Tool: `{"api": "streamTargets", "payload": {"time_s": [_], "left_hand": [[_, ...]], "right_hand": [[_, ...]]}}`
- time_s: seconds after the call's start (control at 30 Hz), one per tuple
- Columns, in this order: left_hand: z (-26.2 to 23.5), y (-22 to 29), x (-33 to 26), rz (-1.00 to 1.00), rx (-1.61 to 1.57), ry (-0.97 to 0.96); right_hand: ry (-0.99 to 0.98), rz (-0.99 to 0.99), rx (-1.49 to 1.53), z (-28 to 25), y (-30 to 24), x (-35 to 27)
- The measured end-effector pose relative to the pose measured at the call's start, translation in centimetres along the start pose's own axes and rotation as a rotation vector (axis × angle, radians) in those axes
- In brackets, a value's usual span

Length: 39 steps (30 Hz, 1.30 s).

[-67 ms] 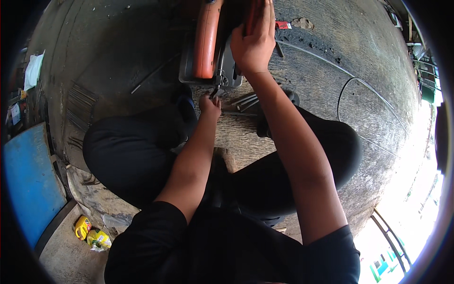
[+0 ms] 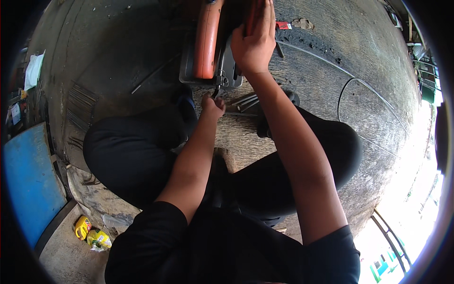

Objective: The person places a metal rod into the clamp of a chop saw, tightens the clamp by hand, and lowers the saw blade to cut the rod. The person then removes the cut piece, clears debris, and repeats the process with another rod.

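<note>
A cut-off saw with an orange housing (image 2: 205, 42) stands on a grey metal base (image 2: 187, 71) in front of me. My left hand (image 2: 213, 104) is at the near end of the saw's metal clamp screw (image 2: 219, 80), fingers bent round its small handle. My right hand (image 2: 254, 49) is raised at the saw's right side. Its fingers stretch forward along a dark red part (image 2: 254, 16), the thumb on the near left of it; the fingertips run out of the picture. Several short metal rods (image 2: 247, 102) lie beside my left hand, between my feet.
A thin rod (image 2: 151, 75) lies left of the saw, and a bundle of dark rods (image 2: 81, 105) further left. A long pale rod (image 2: 326, 57) and a black cable loop (image 2: 341, 97) lie at right. Yellow packages (image 2: 98, 239) sit lower left, near a blue panel (image 2: 33, 184).
My left hand has turned slightly and shifted a little to the right at the clamp handle. My right hand and the saw stay where they were.
</note>
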<state>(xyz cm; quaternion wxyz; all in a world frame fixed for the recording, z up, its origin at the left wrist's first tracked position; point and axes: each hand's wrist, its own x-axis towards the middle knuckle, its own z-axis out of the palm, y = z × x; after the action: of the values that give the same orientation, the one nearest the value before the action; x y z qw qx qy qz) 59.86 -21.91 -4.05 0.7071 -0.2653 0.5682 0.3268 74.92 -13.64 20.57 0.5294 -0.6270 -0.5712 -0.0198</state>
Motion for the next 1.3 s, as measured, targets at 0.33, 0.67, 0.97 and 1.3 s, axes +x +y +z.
{"api": "streamTargets", "payload": {"time_s": [0.33, 0.67, 0.97, 1.3], "left_hand": [[-0.2, -1.4, -1.7, 0.355, 0.079, 0.096], [-2.2, -0.2, 0.8, 0.318, -0.105, -0.024], [-1.8, -0.5, -0.5, 0.354, 0.081, -0.125], [-0.7, -1.5, -1.6, 0.019, -0.008, -0.209]], "right_hand": [[-0.002, 0.011, 0.014, 0.1, -0.1, 0.0], [-0.008, 0.029, 0.05, 0.5, -0.9, 0.2], [-0.011, 0.006, 0.04, 0.7, -1.4, 0.4], [-0.017, 0.009, 0.038, 0.3, -0.7, 0.1]]}}
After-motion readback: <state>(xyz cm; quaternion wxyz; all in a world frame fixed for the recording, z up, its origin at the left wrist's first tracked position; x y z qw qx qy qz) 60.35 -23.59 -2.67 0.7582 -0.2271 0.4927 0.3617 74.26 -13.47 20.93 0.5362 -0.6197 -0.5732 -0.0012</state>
